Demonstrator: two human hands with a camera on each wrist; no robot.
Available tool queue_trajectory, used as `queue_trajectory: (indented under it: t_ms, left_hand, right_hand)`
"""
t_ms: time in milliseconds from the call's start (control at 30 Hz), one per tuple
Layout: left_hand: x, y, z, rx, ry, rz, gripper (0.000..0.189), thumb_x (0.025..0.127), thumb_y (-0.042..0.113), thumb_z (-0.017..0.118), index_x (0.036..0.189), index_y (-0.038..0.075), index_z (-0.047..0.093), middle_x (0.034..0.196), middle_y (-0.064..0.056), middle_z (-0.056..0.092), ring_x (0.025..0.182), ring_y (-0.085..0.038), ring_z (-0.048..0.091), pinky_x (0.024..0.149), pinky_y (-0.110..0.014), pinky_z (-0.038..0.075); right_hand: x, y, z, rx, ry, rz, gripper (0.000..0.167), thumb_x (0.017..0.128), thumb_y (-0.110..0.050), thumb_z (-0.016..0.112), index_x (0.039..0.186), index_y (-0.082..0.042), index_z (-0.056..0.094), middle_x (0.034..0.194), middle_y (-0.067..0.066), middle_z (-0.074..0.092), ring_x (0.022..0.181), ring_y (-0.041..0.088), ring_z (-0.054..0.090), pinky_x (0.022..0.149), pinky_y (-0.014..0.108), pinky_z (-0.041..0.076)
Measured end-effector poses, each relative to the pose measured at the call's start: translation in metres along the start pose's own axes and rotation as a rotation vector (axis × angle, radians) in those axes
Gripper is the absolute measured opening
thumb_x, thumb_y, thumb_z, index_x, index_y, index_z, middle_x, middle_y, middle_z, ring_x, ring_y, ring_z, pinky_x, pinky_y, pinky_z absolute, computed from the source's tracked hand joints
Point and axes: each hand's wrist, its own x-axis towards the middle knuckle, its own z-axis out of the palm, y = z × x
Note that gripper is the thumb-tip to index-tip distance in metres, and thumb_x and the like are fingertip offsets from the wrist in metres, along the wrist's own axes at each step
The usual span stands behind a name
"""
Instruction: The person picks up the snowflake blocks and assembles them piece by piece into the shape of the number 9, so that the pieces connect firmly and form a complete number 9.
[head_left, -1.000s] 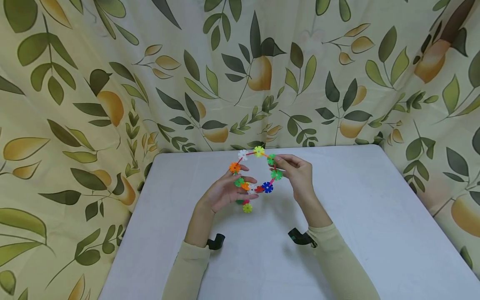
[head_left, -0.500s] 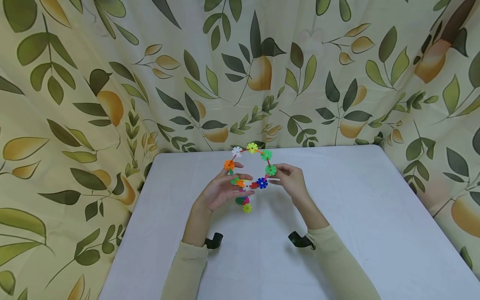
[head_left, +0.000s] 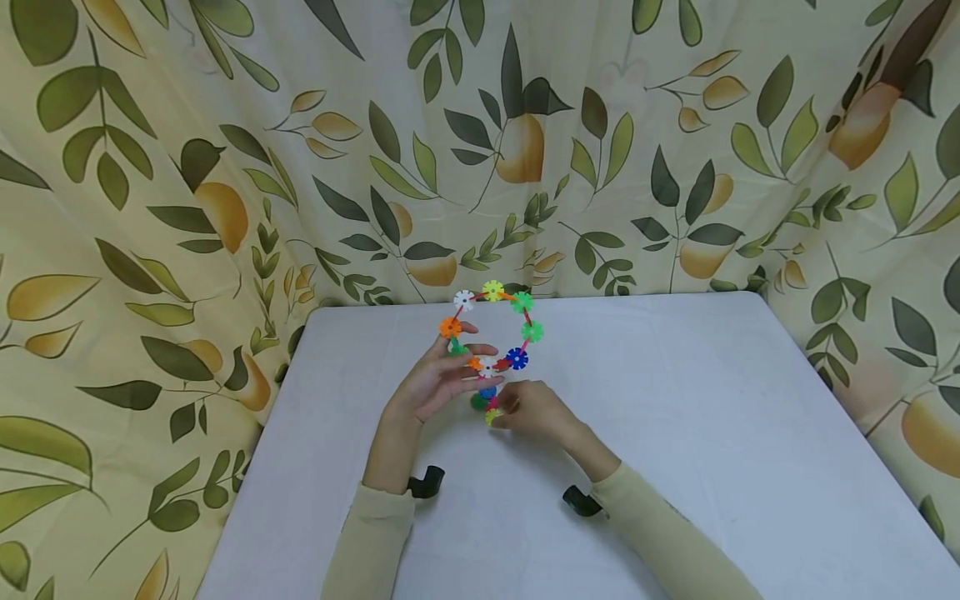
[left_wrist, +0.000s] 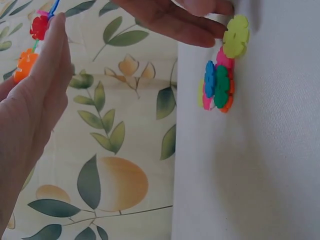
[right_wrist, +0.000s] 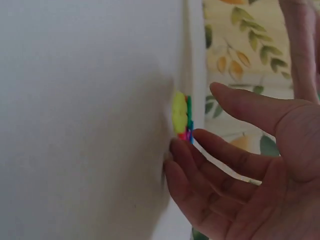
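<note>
My left hand (head_left: 435,383) holds a ring of linked flower-shaped plastic discs (head_left: 532,331) upright above the table, its lower part lying between thumb and fingers. White, yellow, green, blue, red and orange discs make up the loop. In the left wrist view, an orange disc (left_wrist: 26,65) shows beside that hand. Below the ring, a small cluster of similar discs (left_wrist: 220,85) sits on the table, with a yellow-green disc (left_wrist: 236,36) at its near end. My right hand (head_left: 540,410) reaches to this cluster, fingertips right at the yellow-green disc, thumb and fingers apart in the right wrist view.
A white-covered table (head_left: 712,433) spreads under both hands. Behind it and along the sides hangs a curtain (head_left: 570,200) printed with leaves and fruit. Dark wrist cameras (head_left: 427,482) stick out from both sleeves.
My right hand has let go of the ring and moved down and left to the small cluster. The ring, in my left hand, has shifted slightly left and away.
</note>
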Motion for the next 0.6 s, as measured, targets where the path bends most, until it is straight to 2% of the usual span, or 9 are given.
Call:
queue_trajectory:
  t_ms: [133,233,433,600]
  left_hand:
    - [-0.001,0.001,-0.001,-0.003,0.004,0.002,0.045,0.107,-0.007,0.042,0.143,0.020,0.045,0.134,-0.023,0.058,0.126,-0.044,0.060,0.103,-0.070,0.043]
    - [-0.001,0.001,-0.001,0.004,-0.004,0.006,0.048,0.107,-0.006,0.042,0.147,0.021,0.043,0.136,-0.024,0.057,0.128,-0.045,0.059,0.102,-0.068,0.046]
    - [-0.003,0.003,-0.002,0.031,-0.042,0.019,0.058,0.109,-0.003,0.043,0.160,0.022,0.032,0.138,-0.026,0.057,0.132,-0.052,0.054,0.104,-0.065,0.047]
    - [-0.003,0.005,-0.001,0.072,-0.050,0.022,0.062,0.109,-0.001,0.044,0.161,0.033,0.036,0.137,-0.025,0.058,0.131,-0.057,0.053,0.103,-0.060,0.049]
  right_hand:
    - [0.001,-0.007,0.014,-0.123,0.041,-0.030,0.034,0.078,-0.028,0.094,0.098,-0.009,0.075,0.088,-0.001,0.068,0.078,0.015,0.060,0.074,0.035,0.057]
    - [0.001,-0.010,0.021,-0.183,0.066,-0.056,0.032,0.078,-0.023,0.094,0.098,-0.008,0.075,0.088,0.000,0.067,0.077,0.016,0.059,0.074,0.036,0.057]
    - [0.001,-0.012,0.027,-0.196,0.094,-0.095,0.023,0.079,-0.010,0.089,0.098,-0.006,0.077,0.088,0.002,0.068,0.078,0.017,0.060,0.075,0.038,0.058]
    - [0.001,-0.008,0.028,-0.174,0.109,-0.116,0.016,0.079,-0.006,0.088,0.090,-0.008,0.077,0.079,-0.002,0.065,0.073,0.015,0.057,0.069,0.034,0.054]
